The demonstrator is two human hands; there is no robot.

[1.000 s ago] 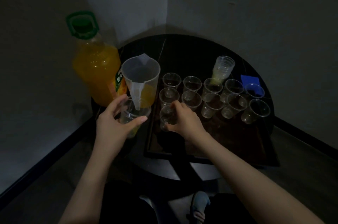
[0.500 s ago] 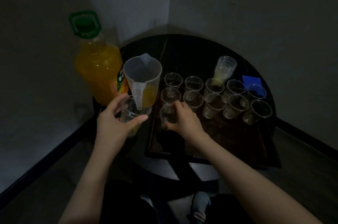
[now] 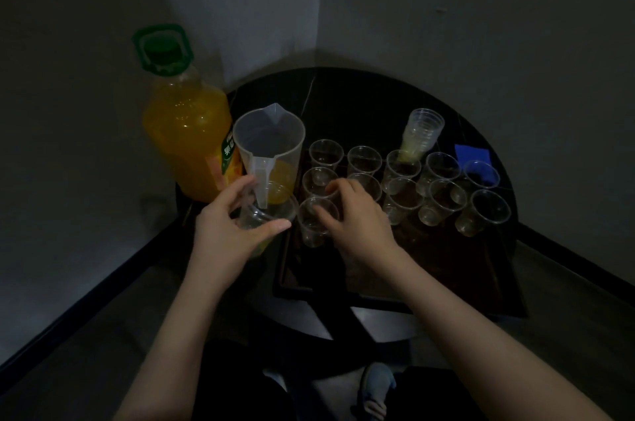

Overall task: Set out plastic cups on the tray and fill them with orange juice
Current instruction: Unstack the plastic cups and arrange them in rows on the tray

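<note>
Several clear plastic cups stand empty in two rows on the dark tray (image 3: 446,286). My right hand (image 3: 354,218) grips one clear cup (image 3: 314,226) at the tray's near left corner, in front of the rows. My left hand (image 3: 226,231) holds a stack of clear cups (image 3: 266,214) just left of the tray. Behind it stands a translucent measuring jug (image 3: 269,149) with a little orange juice in its bottom. A big orange juice bottle (image 3: 185,135) with a green cap stands at the far left.
A second stack of cups (image 3: 421,133) leans at the back of the tray, with a blue cloth (image 3: 472,154) to its right. The round black table (image 3: 343,94) sits in a corner between two walls. My foot (image 3: 376,389) shows below the table.
Both hands have barely moved. The right hand's fingers have settled a little further around the cup at the tray's near left corner.
</note>
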